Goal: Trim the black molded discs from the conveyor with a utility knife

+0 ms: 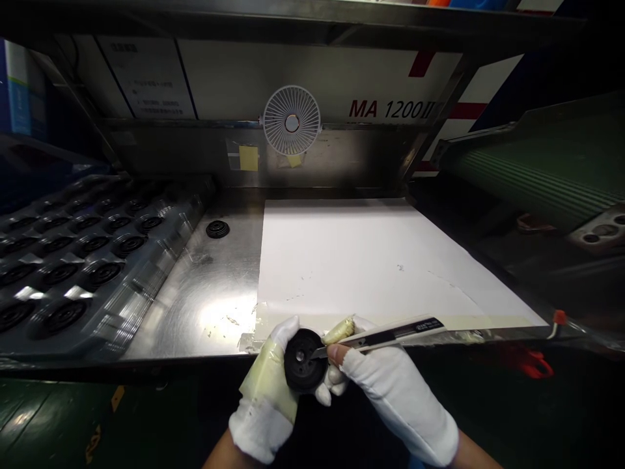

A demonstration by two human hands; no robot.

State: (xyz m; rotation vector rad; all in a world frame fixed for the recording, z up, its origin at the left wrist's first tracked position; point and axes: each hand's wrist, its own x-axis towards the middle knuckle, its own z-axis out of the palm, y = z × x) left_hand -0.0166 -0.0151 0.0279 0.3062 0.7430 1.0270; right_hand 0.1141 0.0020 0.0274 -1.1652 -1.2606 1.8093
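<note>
White-gloved, the left hand [271, 383] clamps a black disc [305, 376] while the right hand [378, 371] grips a utility knife [395, 333].

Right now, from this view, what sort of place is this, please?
Probably a factory workstation: trays of black round parts, a metal bench, and a cutter in the gloved right hand.

Left fingers [286, 331] curled, right fingers [338, 354] pinching

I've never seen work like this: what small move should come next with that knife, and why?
Probably a short, light stroke of the knife on the black disc: the right hand holds the blade over its face, while the left hand grips its rim.
</note>
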